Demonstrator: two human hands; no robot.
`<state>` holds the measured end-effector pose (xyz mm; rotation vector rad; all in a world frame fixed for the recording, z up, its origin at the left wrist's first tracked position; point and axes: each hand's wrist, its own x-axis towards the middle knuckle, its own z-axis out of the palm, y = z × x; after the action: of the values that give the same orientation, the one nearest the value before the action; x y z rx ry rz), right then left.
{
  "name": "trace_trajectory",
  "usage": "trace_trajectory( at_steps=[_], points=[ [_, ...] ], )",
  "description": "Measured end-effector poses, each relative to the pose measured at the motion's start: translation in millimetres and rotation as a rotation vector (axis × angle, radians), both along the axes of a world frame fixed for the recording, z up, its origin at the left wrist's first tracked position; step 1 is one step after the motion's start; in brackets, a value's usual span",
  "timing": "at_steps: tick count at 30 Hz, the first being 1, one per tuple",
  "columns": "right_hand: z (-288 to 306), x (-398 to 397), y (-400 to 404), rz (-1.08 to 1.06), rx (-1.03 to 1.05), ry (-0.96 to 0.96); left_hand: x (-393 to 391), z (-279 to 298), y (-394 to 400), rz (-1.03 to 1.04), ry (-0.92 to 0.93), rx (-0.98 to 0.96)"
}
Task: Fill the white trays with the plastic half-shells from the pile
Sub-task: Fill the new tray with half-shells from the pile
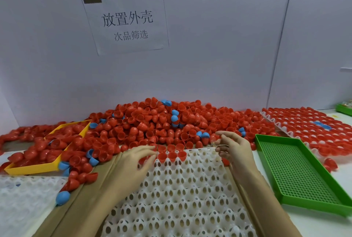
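We see a big pile [152, 124] of red plastic half-shells, with a few blue ones mixed in, heaped along the worktop's far edge. Near the front edge lies a white tray [181, 194] of egg-shaped pockets; only its far row holds red shells [172, 155], open side up. A second white tray [312, 128] at the far right corner is almost wholly filled.

Counter: white flat counter [341, 172], bare patch at 4 o'clock.
Centre, 6 o'clock: white perforated plastic tray [181, 194] on brown cardboard sheet [89, 189].
12 o'clock: pile of red and blue plastic half-shells [152, 122].
9 o'clock: yellow rectangular plastic tray [34, 167].
3 o'clock: green perforated plastic tray [297, 172].
2 o'clock: filled white tray [308, 120].
7 o'clock: second white tray [22, 198].
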<state>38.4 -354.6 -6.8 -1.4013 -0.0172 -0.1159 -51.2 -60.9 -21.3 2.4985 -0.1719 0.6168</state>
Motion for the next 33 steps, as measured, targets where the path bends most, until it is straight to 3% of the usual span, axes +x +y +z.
trace_trajectory(
  at_steps=[4, 8, 12, 19, 25, 28, 33],
  points=[
    [-7.6, -2.2, 3.4, -0.145, -0.443, -0.191, -12.6, -5.3, 16.5, 0.025, -0.107, 0.021],
    [-8.5, -11.4, 4.7, -0.073, -0.997, -0.344, -13.8, 1.2, 21.4, 0.007, -0.17, 0.134],
    [0.1, 1.9, 24.3, 0.036, -1.172, -0.437, -16.0, 3.2, 25.3, -0.006, -0.212, 0.247],
    [8.8, 51.1, 49.9, 0.348, -1.571, -0.362, -17.0, 2.2, 24.6, -0.045, -0.209, 0.335],
    [5.8, 54.7, 45.2, 0.245, -1.388, -0.416, -18.6, 7.6, 20.3, -0.043, -0.271, 0.357],
    [6.9, 38.5, 36.4, 0.147, -1.04, -0.468, -18.2, 8.2, 15.5, -0.049, -0.303, 0.361],
    [6.7, 8.0, 26.1, 0.227, -0.567, -0.4, -22.4, 10.9, 1.7, -0.079, -0.322, 0.322]
  ],
)
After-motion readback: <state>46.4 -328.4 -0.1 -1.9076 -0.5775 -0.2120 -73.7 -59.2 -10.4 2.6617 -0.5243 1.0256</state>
